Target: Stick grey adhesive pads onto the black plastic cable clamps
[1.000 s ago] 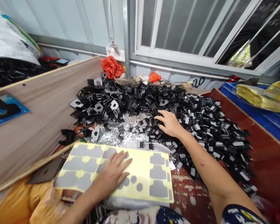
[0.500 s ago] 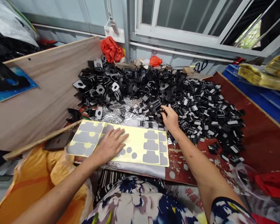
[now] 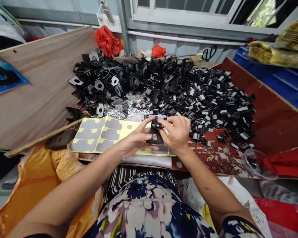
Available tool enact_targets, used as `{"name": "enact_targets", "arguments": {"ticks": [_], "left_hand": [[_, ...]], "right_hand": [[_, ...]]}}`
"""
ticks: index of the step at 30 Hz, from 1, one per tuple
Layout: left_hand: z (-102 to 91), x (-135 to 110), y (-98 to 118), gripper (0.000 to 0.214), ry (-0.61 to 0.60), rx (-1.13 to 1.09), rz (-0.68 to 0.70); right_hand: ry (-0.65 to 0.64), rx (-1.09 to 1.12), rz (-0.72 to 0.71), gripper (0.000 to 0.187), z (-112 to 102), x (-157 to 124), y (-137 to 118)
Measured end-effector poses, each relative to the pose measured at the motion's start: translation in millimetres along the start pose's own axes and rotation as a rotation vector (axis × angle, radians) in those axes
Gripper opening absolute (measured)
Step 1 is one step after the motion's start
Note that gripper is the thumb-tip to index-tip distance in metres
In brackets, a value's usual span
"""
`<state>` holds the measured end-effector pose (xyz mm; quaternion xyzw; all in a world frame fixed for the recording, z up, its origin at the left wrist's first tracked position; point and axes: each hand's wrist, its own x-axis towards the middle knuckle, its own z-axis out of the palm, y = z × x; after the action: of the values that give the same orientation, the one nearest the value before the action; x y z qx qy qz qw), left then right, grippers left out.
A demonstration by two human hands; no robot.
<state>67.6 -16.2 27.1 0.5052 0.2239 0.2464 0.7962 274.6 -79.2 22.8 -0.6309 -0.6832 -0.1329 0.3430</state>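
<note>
My left hand (image 3: 135, 140) and my right hand (image 3: 176, 132) meet above the yellow sticker sheet (image 3: 96, 137), both pinching a black plastic clip part (image 3: 154, 134) between their fingertips. The sheet carries grey die-cut pads and lies on a grey cloth at the table's near edge. Behind my hands spreads a large heap of black clip parts (image 3: 183, 89), with a patch of small silver metal pieces (image 3: 125, 105) in its near left part.
A wooden board (image 3: 37, 86) leans at the left. A red-brown table surface (image 3: 270, 119) rises to the right, with a blue bin (image 3: 283, 79) behind. Red bags (image 3: 106, 39), scissors (image 3: 210, 53) and a window lie beyond. An orange bag (image 3: 44, 185) sits near left.
My right hand picked a black part from the heap and drew it back over the sheet. My left hand lifted off the sheet and joined it on the part.
</note>
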Motion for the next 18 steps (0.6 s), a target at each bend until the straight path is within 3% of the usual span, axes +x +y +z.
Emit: {"name": "enact_targets", "arguments": {"ticks": [3,6,10,15,18], "left_hand": [[25.1,16.6,-18.9,0.072,0.101,-0.144,-0.098],[30.6,33.8,-27.0,0.061,0.202,-0.128,-0.081],[36.9,60.1,-31.3,0.062,0.168,-0.081,-0.036],[44.5,86.9,-54.3,0.054,0.171,0.016,-0.099],[39.1,93.0,-63.9,0.056,0.135,0.026,-0.115]], "right_hand": [[-0.043,0.135,0.13,0.033,-2.8,-30.3,7.3],[-0.046,0.258,0.261,0.042,-13.7,-64.9,22.1],[-0.15,0.182,0.227,0.022,-21.0,-105.5,20.1],[-0.255,0.08,0.175,0.015,-4.0,-118.0,7.9],[-0.299,0.143,0.227,0.019,-10.0,-112.2,-1.6]]}}
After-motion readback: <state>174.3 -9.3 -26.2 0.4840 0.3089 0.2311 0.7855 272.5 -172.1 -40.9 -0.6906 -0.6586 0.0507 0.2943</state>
